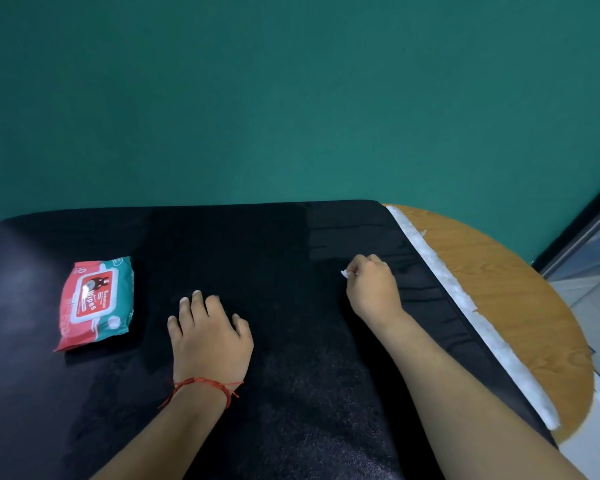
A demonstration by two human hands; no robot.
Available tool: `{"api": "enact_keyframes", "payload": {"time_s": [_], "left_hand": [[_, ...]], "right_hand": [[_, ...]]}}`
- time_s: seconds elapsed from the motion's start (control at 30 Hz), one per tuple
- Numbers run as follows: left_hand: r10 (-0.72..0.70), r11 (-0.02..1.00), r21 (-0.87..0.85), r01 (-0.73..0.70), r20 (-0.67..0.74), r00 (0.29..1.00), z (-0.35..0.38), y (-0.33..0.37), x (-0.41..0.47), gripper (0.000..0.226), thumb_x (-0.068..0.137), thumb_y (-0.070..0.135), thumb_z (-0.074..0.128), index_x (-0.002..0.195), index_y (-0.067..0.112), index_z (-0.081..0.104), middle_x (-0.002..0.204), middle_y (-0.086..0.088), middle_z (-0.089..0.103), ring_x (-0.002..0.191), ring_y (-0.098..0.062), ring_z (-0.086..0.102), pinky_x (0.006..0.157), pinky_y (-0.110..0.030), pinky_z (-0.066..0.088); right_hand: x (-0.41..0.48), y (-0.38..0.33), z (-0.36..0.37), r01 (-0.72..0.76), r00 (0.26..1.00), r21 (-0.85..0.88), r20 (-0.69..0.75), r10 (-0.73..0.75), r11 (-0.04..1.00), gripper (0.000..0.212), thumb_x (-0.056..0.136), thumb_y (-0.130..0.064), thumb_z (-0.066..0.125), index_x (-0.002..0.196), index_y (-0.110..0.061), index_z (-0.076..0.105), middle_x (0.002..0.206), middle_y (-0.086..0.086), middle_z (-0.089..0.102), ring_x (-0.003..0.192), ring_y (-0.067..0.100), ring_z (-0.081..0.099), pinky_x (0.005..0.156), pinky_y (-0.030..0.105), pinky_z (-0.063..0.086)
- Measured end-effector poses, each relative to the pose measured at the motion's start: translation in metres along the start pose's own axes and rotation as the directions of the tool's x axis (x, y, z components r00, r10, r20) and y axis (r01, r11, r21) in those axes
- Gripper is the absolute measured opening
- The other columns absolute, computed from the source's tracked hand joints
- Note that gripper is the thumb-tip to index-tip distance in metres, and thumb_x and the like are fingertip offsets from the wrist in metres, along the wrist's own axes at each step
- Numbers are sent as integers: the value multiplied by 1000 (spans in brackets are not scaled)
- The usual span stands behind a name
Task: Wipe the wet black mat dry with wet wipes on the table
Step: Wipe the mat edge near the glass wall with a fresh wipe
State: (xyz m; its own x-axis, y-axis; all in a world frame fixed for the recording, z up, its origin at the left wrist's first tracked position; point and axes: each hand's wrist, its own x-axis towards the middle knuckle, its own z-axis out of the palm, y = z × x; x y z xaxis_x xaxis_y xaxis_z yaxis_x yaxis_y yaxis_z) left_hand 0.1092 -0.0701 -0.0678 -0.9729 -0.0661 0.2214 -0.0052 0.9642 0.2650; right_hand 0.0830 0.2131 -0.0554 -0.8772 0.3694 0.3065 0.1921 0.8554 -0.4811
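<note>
Left hand (210, 336) lies flat on the plush black mat (291, 244); right hand (373, 289) pinches a crumpled white wipe (344, 273).

— How much of the wipe (344, 273) shows?
— A white scrap; fingers of the right hand (373, 285) hide the rest.
— And the mat (257, 254)?
— Cut off left and below. The pack (96, 301) has small print too tiny to read.

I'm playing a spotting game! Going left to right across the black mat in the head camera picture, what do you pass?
wet wipes pack → left hand → right hand pinching a wipe → white strip → wooden table
</note>
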Motion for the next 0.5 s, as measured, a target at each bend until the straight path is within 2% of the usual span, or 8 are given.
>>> {"api": "enact_keyframes", "payload": {"time_s": [0.17, 0.33, 0.43, 0.5], "left_hand": [[-3, 1000, -10, 3, 4, 1000, 4, -1, 0, 48, 97, 35, 53, 135, 6, 58, 154, -20, 51, 148, -39, 39, 121, -61, 31], [27, 999, 17, -28, 31, 999, 6, -1, 1, 49, 98, 35, 55, 139, 9, 59, 155, -19, 50, 149, -40, 38, 119, -64, 32], [79, 992, 93, -87, 87, 993, 1, 5, 1, 45, 97, 30, 56, 139, 14, 61, 151, -17, 55, 145, -41, 45, 113, -67, 38], [110, 981, 142, -129, 134, 985, -8, 14, 9, 43, 95, 27, 54, 136, 16, 62, 147, -14, 58, 140, -39, 50, 109, -61, 44]], "right_hand": [[8, -37, 24, 67, 995, 71, 72, -72, 995, 13, 99, -4, 60, 92, -9, 70, 94, 1, 52, 94, 31, 55, 72, 31, 35], [28, -48, 32, 92, 986, 120, 131, -107, 989, 15, 101, -6, 58, 93, -12, 70, 99, 2, 56, 101, 27, 57, 78, 37, 52], [41, -42, 29, 99, 984, 108, 136, -113, 989, 15, 102, -7, 58, 93, -12, 70, 102, 3, 61, 102, 26, 57, 81, 37, 53], [50, -34, 24, 75, 989, 105, 120, -88, 992, 14, 101, -8, 60, 92, -12, 70, 103, 7, 64, 101, 28, 58, 82, 38, 54]]}}
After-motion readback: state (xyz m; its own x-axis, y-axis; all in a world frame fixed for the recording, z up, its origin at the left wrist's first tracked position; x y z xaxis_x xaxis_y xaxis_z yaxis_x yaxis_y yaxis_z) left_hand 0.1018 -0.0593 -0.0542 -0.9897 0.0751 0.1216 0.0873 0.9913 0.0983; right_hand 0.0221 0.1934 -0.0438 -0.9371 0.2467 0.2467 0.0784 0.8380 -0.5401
